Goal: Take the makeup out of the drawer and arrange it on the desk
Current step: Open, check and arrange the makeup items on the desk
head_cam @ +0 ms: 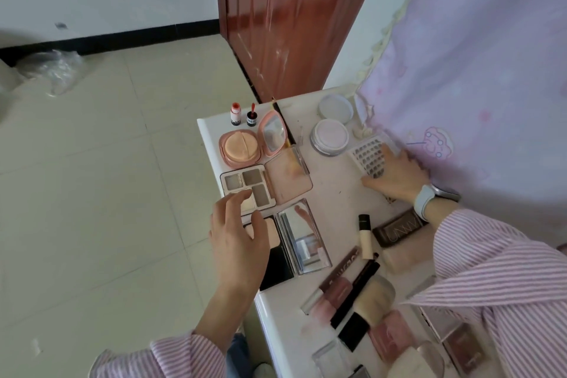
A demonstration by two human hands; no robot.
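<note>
Makeup lies spread over the white desk (331, 199). My left hand (237, 239) hovers with relaxed fingers over an open powder compact (276, 261) with a mirror lid (303, 236), fingertips near a grey eyeshadow palette (247, 187). My right hand (395, 173) lies flat on a sheet of false nails (366, 156) at the desk's far right. A pink cushion compact (241, 149) stands open at the back left, two small bottles (242, 115) behind it. The drawer is not visible.
A round powder jar (329, 136) and its lid (336, 108) sit at the back. A brown palette (399, 228), a foundation tube (365, 236), lip glosses (334, 288) and a brush (368, 298) crowd the near side. A purple curtain (475, 70) hangs right; a door (291, 18) stands behind.
</note>
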